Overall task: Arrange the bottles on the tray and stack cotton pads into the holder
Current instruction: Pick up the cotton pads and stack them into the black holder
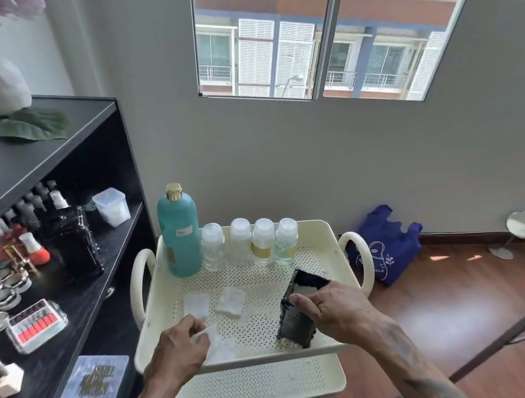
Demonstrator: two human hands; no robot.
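Cotton pads (230, 302) lie loose on the cream tray (328, 259), left of the black holder (296, 314), soft, feather-light, best pinched at an edge. Left hand (175, 349) grip pinches one pad; right hand (333, 308) grip clasps the tilted holder. Bottles (251, 242) line the tray's far rim; their labels are unreadable.

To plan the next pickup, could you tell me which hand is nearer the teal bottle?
Left. The left hand is below the teal bottle, near the tray's left side; the right hand is farther right, on the black holder.
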